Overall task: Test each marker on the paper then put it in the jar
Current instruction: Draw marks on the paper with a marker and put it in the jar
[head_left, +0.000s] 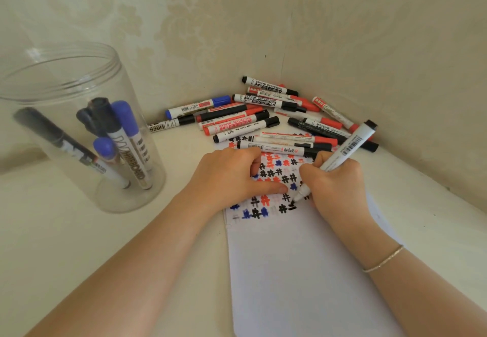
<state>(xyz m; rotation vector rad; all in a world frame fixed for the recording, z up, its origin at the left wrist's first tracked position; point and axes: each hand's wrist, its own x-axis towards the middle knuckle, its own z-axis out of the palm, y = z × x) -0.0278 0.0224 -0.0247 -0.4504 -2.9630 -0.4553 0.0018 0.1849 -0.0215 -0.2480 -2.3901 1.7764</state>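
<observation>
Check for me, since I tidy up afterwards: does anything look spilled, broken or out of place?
Nothing spilled or broken. The untested markers lie in a loose heap in the corner, some overlapping the paper. The jar stands upright, markers leaning inside.

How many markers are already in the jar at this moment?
5 visible in the jar: two blue-capped, three black-capped. Overlap may hide another.
</observation>
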